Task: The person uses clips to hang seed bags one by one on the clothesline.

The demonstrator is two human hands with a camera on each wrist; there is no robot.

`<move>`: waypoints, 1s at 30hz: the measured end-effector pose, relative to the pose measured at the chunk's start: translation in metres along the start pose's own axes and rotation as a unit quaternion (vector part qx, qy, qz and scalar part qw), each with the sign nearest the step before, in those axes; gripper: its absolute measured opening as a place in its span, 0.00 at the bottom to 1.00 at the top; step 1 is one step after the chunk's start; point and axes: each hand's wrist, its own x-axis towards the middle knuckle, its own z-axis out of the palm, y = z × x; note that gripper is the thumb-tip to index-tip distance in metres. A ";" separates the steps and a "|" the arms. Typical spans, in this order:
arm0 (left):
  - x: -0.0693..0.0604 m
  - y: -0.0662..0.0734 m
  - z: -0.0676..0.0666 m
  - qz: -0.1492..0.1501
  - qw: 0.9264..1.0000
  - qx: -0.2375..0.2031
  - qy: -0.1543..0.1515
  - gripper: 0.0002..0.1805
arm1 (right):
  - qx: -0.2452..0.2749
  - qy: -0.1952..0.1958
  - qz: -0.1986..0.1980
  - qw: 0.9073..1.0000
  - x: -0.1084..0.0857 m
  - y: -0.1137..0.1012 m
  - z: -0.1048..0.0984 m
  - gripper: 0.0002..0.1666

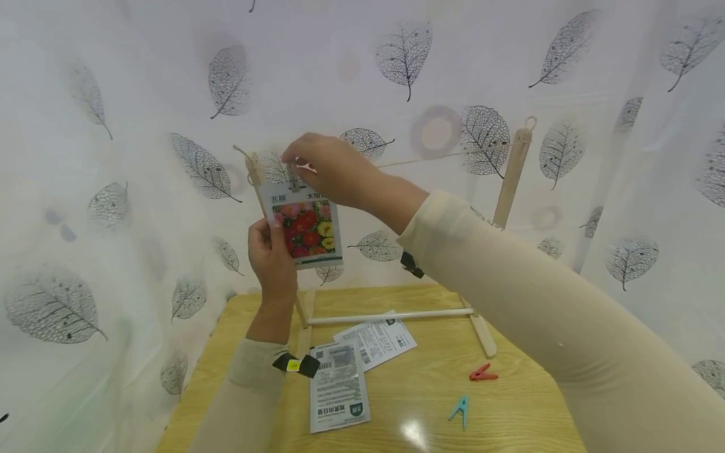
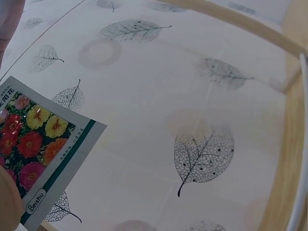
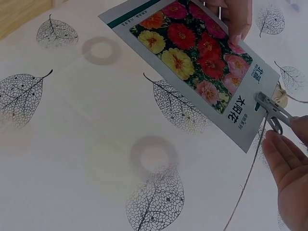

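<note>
A seed packet with red, pink and yellow flowers (image 1: 308, 231) (image 3: 192, 53) is at the string near the left post. My left hand (image 1: 273, 258) (image 3: 233, 17) pinches its left edge, thumb over the front. A grey clothespin (image 1: 294, 178) (image 3: 272, 109) sits on the packet's top edge, beside the string (image 3: 249, 175). Thumb and fingers of my right hand (image 1: 334, 167) (image 3: 293, 178) pinch the clothespin's handles. In the left wrist view the packet's lower part (image 2: 62, 154) shows, marked Beishu.
A wooden frame with a right post (image 1: 512, 176) and a white crossbar (image 1: 391, 316) stands on the wooden table (image 1: 408, 390). Two packets (image 1: 340, 390) (image 1: 379, 341) lie overlapping there. A red clothespin (image 1: 483, 373) and a blue one (image 1: 460, 410) lie at the right.
</note>
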 end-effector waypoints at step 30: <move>0.004 0.003 -0.016 0.000 0.994 0.038 0.104 0.11 | 0.012 0.070 -0.019 0.997 -0.022 0.013 -0.005 0.17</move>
